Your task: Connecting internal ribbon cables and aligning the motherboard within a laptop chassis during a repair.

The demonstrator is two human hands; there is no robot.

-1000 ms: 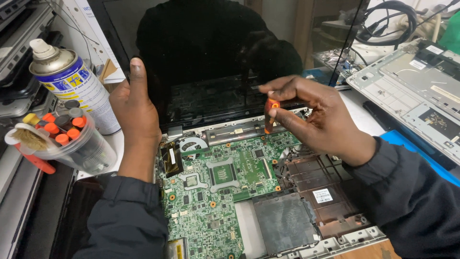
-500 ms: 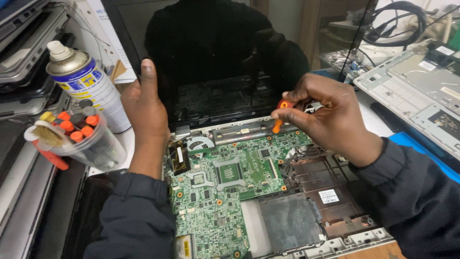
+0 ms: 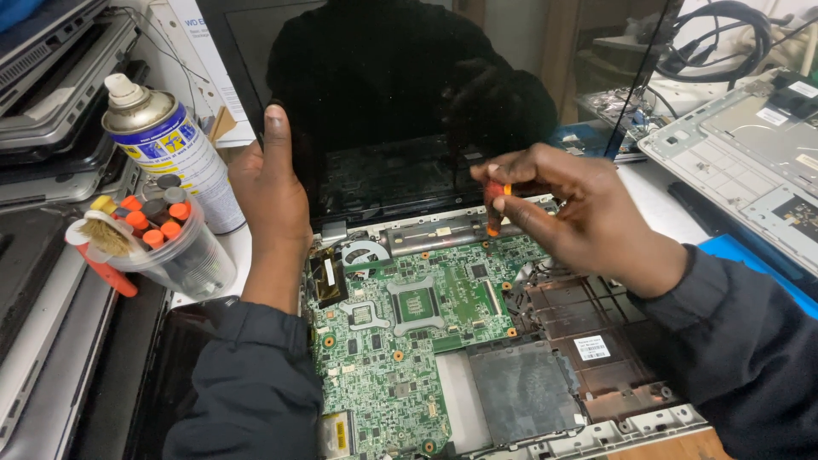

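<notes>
Since half a second ago the right hand [image 3: 579, 217] has lowered slightly, so the orange screwdriver [image 3: 495, 204] now stands upright with its tip at the metal hinge bar [image 3: 443, 232]; the left hand [image 3: 274, 192] has barely shifted.

Head view: the right hand's fingers are curled shut, pinching the screwdriver's handle between thumb and fingertips. The left hand is open and flat, palm pressed against the left edge of the dark laptop screen [image 3: 383, 102], holding nothing else. Below lies the bare green motherboard [image 3: 400, 341]. A spray can [image 3: 170, 149] and a clear tub of orange-handled tools [image 3: 170, 247] crowd the left side; a grey laptop shell [image 3: 750, 162] sits well apart on the right.
</notes>
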